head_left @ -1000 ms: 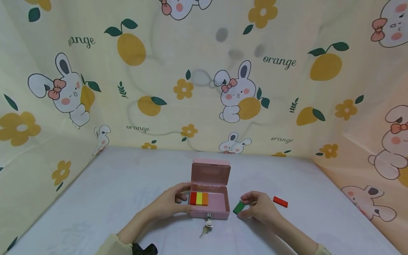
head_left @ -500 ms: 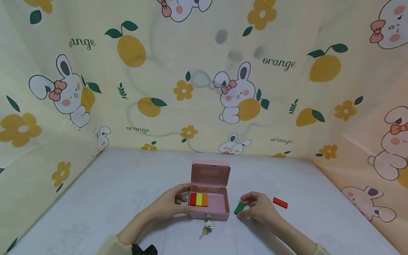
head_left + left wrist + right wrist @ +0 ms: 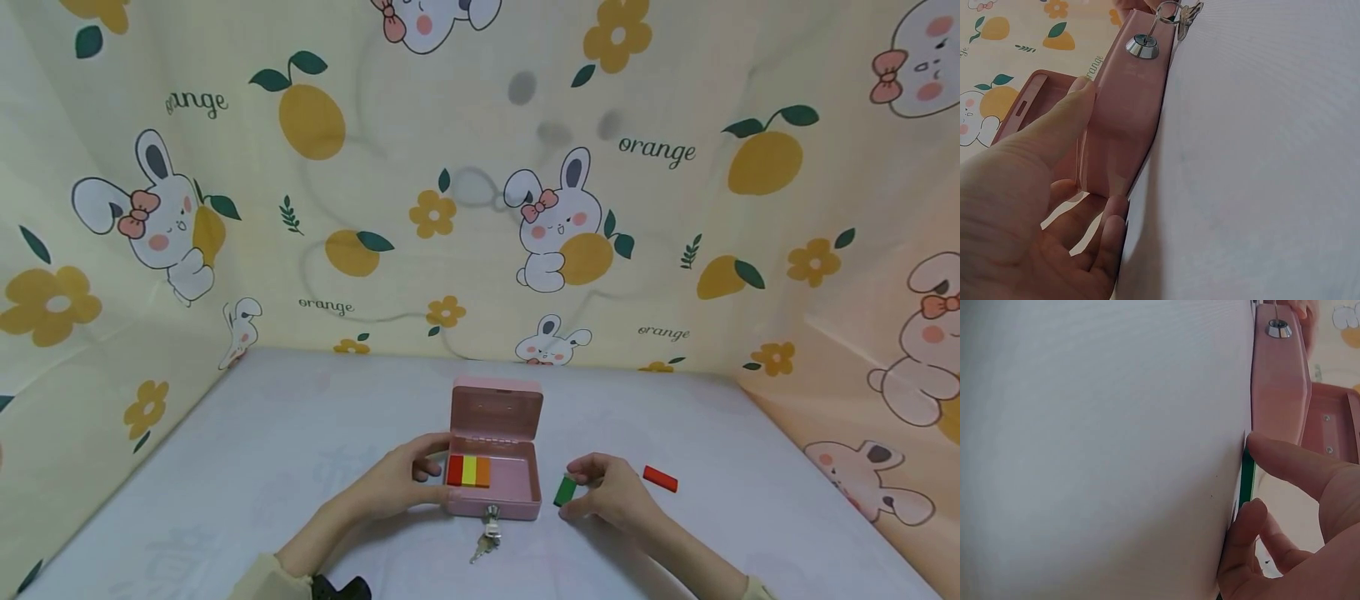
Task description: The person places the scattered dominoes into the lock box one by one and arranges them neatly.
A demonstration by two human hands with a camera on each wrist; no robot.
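Observation:
In the head view a pink metal cash box [image 3: 496, 507] stands on the table with its lid raised. A red block [image 3: 455, 470], a yellow block [image 3: 468, 471] and an orange block [image 3: 483, 472] lie side by side in its left part. My left hand [image 3: 393, 479] holds the box's left end, thumb at the front edge, also seen in the left wrist view. Right of the box, my right hand [image 3: 615, 492] pinches a green block [image 3: 565, 490] by its ends between thumb and finger, low over the table; touching or just above it, I cannot tell.
A loose red block [image 3: 660, 478] lies on the white table [image 3: 337, 392] beyond the right hand. Keys [image 3: 486, 543] hang from the lock at the box's front. A printed cloth [image 3: 465, 100] rises behind and at both sides.
In my right fingers the green block has turned slightly and shifted a little to the right, away from the box. The left hand and the box have stayed in place.

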